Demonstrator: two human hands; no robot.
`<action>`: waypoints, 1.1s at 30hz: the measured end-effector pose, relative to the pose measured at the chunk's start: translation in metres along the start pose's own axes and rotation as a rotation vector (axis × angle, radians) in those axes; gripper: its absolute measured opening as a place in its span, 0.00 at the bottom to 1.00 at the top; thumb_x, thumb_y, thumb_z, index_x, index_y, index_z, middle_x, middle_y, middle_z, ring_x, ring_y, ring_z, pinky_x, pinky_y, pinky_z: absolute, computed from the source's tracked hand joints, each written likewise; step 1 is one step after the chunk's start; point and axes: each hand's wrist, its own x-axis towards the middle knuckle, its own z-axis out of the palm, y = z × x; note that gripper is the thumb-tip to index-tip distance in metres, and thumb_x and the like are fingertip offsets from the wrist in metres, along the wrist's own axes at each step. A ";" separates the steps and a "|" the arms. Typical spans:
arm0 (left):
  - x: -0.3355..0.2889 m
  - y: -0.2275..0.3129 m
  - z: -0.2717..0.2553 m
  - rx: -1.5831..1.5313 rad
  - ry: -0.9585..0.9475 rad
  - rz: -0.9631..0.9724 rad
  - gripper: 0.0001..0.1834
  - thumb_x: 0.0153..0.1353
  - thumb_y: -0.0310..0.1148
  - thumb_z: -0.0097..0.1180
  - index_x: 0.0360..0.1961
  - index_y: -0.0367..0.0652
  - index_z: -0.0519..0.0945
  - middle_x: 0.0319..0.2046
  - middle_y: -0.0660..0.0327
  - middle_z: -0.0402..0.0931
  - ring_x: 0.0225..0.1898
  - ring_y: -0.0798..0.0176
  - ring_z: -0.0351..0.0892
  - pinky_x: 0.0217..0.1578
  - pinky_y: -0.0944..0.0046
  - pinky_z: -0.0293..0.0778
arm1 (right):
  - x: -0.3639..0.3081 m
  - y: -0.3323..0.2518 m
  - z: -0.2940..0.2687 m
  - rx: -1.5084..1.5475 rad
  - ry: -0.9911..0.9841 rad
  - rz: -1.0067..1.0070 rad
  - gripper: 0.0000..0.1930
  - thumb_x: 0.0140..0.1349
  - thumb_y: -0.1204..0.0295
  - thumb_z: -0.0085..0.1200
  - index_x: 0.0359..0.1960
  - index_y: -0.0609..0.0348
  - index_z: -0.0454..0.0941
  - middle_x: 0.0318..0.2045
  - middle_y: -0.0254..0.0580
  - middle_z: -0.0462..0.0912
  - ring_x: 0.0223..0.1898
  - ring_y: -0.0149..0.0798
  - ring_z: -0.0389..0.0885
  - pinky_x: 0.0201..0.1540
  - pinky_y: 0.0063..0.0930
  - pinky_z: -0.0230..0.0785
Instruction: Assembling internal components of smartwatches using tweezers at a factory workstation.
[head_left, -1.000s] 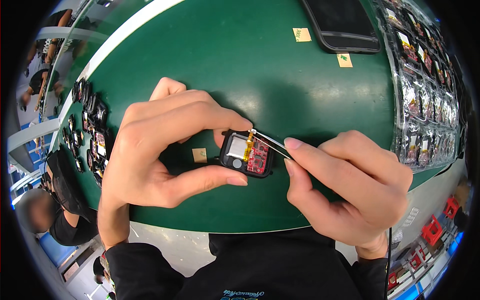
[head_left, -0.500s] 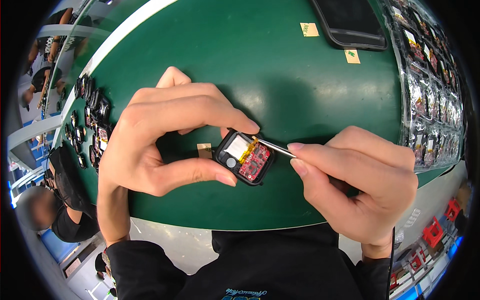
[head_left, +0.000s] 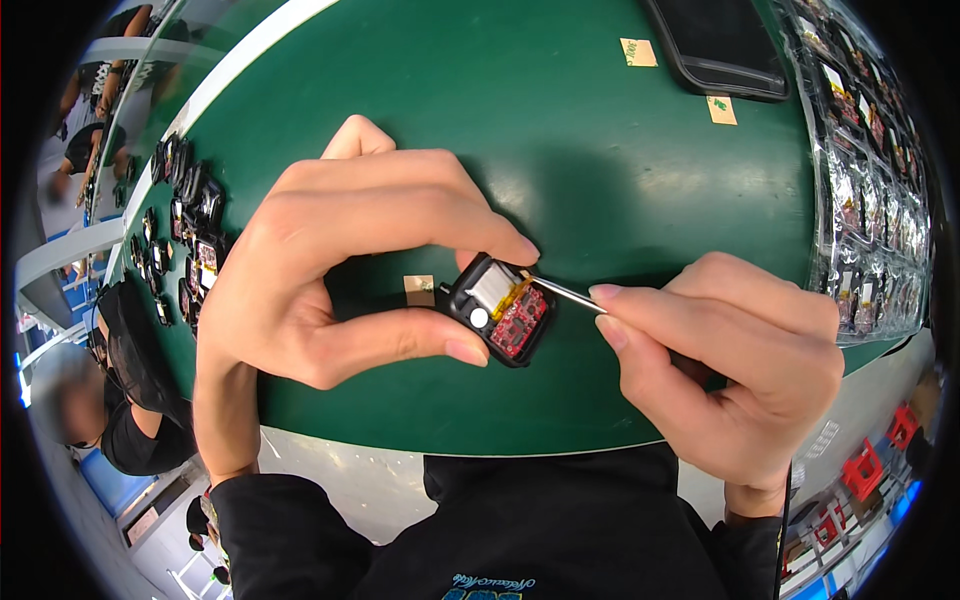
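Between the thumb and fingers of my left hand (head_left: 370, 240) is a small black watch-shaped case (head_left: 515, 362), opened up and tilted above the table. Inside it show a red circuit board (head_left: 520, 325), a silver-white battery (head_left: 491, 289), yellow tape (head_left: 513, 299) and a round pale disc (head_left: 479, 318). My right hand (head_left: 735, 350) pinches a thin metal tool, probably tweezers (head_left: 570, 294). Its tip meets the case's upper right edge, at the end of the yellow tape. Whether the tip grips anything is too small to tell.
Several similar black cases (head_left: 195, 210) lie in a heap on the green table (head_left: 600, 190) at left. Clear plastic trays (head_left: 865, 210) of red-board units stand at right. A black phone-like device (head_left: 720, 50) lies at the far right near paper labels (head_left: 638, 52). A co-worker (head_left: 140, 420) sits at left.
Both hands, the case and the tool have shifted slightly to the right in the picture, and so have the labels and device. The tool tip stays at the same corner of the case.
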 end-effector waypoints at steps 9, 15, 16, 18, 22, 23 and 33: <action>-0.002 0.000 0.005 -0.010 0.032 0.007 0.37 0.47 0.61 0.80 0.46 0.37 0.94 0.35 0.57 0.90 0.34 0.61 0.84 0.43 0.59 0.58 | 0.000 0.001 0.003 0.013 0.009 -0.005 0.12 0.50 0.87 0.71 0.38 0.66 0.95 0.22 0.37 0.83 0.19 0.26 0.76 0.21 0.21 0.59; -0.003 -0.001 0.005 -0.008 0.029 0.023 0.35 0.46 0.58 0.80 0.46 0.38 0.94 0.36 0.58 0.90 0.34 0.61 0.84 0.43 0.58 0.58 | 0.000 -0.001 0.000 0.023 -0.009 0.015 0.12 0.49 0.87 0.70 0.37 0.67 0.94 0.22 0.38 0.84 0.20 0.27 0.75 0.22 0.22 0.58; -0.003 -0.001 0.005 -0.009 0.033 0.020 0.35 0.46 0.58 0.80 0.46 0.38 0.94 0.36 0.58 0.90 0.34 0.61 0.84 0.43 0.58 0.58 | 0.000 -0.002 -0.001 0.031 -0.023 0.032 0.12 0.49 0.86 0.70 0.37 0.67 0.94 0.23 0.38 0.84 0.20 0.27 0.75 0.22 0.22 0.58; -0.004 0.001 0.005 0.008 0.022 0.011 0.35 0.46 0.57 0.81 0.45 0.38 0.94 0.36 0.58 0.90 0.34 0.61 0.84 0.43 0.58 0.57 | -0.001 0.001 0.002 0.037 -0.009 0.016 0.12 0.49 0.86 0.70 0.37 0.68 0.94 0.23 0.39 0.84 0.20 0.27 0.75 0.22 0.22 0.57; -0.004 -0.001 0.006 -0.006 0.028 0.026 0.35 0.46 0.58 0.80 0.45 0.38 0.94 0.37 0.58 0.90 0.35 0.61 0.84 0.43 0.59 0.57 | -0.001 0.000 0.002 0.030 -0.001 0.007 0.12 0.48 0.86 0.70 0.37 0.68 0.94 0.23 0.39 0.84 0.20 0.28 0.75 0.23 0.23 0.58; -0.004 -0.001 0.006 -0.006 0.034 0.028 0.35 0.46 0.59 0.80 0.44 0.39 0.94 0.36 0.58 0.89 0.34 0.62 0.83 0.43 0.58 0.57 | 0.000 0.000 0.003 0.029 -0.002 0.007 0.12 0.48 0.86 0.70 0.37 0.68 0.94 0.23 0.39 0.84 0.20 0.28 0.75 0.23 0.23 0.58; -0.001 -0.001 0.007 0.042 0.034 0.072 0.34 0.49 0.62 0.77 0.42 0.41 0.94 0.32 0.60 0.86 0.28 0.62 0.76 0.40 0.57 0.57 | 0.000 0.000 0.002 -0.012 -0.005 -0.009 0.14 0.49 0.86 0.71 0.39 0.65 0.95 0.22 0.35 0.83 0.18 0.22 0.72 0.20 0.19 0.57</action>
